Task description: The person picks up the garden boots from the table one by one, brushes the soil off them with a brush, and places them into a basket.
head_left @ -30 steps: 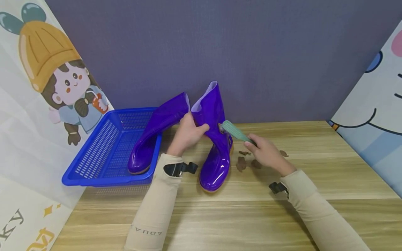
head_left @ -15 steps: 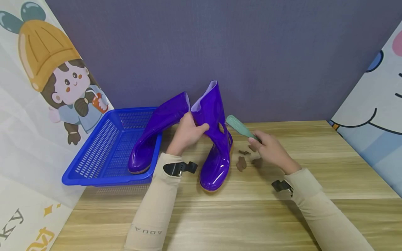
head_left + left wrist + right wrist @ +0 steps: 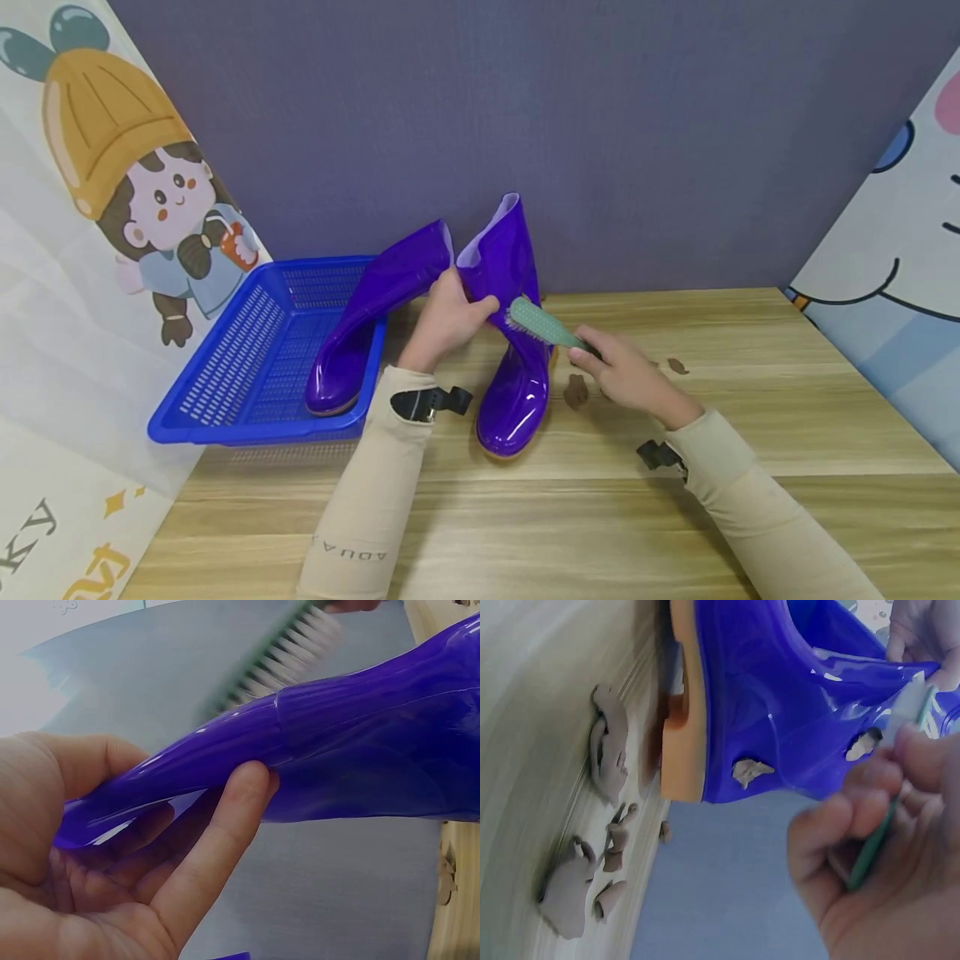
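My left hand [image 3: 450, 321] grips the shaft of a shiny purple rain boot [image 3: 513, 408], thumb on one side and fingers on the other in the left wrist view. The boot stands on its sole, toe toward me. A green brush [image 3: 540, 321] with pale bristles is in my right hand [image 3: 626, 367], fingers wrapped round its handle. Its bristles lie against the boot's shaft, just right of my left thumb. In the right wrist view, a grey-brown mud clump [image 3: 751, 772] sticks to the boot near the heel, and another clump [image 3: 864, 745] sits higher, close to the brush.
Brown mud pieces [image 3: 576, 390] are scattered on the wooden table [image 3: 600, 533], right of the boot. A blue plastic basket [image 3: 255, 437] stands at left, with a second purple boot [image 3: 330, 375] leaning out of it. Behind rises a grey partition [image 3: 675, 150].
The brush pulled away from the boot to the right, then came back left onto the shaft, bristles down. My left hand and the boot stay as they were.
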Available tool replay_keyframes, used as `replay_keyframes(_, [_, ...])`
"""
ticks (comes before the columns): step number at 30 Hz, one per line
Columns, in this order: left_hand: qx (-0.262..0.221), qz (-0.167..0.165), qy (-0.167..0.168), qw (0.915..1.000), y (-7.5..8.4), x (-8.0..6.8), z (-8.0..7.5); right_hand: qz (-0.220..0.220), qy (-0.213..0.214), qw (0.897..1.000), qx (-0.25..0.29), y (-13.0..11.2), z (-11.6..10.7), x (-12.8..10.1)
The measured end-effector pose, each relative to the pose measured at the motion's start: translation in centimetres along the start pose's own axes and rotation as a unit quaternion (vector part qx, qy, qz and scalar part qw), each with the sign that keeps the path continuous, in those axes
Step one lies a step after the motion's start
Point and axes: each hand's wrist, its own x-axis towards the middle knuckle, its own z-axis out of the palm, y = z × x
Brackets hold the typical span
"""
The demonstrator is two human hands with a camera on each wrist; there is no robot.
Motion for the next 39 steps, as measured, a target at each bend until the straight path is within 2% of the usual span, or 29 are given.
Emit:
replay_keyframes(5, [0.0,-0.001,-0.002,1.0,0.0,0.0,-0.1,0.031,0.029,0.997,-0.066,1.2,-0.7,0.1])
replay_keyframes(11, [-0.007,0.005,0.002,1.0,-0.2,0.0,-0.3,0.072,0.019,0.993,-0.089,2.1,-1.5,0.0])
replay_keyframes(15, [-0.015,0.002,-0.007,0.9999,-0.3,0.1,-0.2,0.092,0.013,0.992,-0.091,2.6,-2.1,-0.2])
replay_keyframes(21, [-0.023,-0.004,-0.011,0.9997,-0.2,0.1,-0.2,0.085,0.028,0.992,-0.083,2.2,-3.5,-0.5])
replay_keyframes(25, [-0.021,-0.006,-0.009,0.9997,-0.3,0.1,-0.2,0.083,0.019,0.993,-0.076,2.2,-3.6,-0.5])
replay_keyframes(34, [-0.031,-0.004,-0.001,0.9995,-0.2,0.1,-0.1,0.042,-0.025,0.999,-0.013,1.8,-2.4,-0.2])
replay_keyframes(39, [-0.053,0.021,-0.014,0.9983,-0.3,0.1,0.6,0.034,-0.016,0.999,-0.001,1.4,-1.4,0.0])
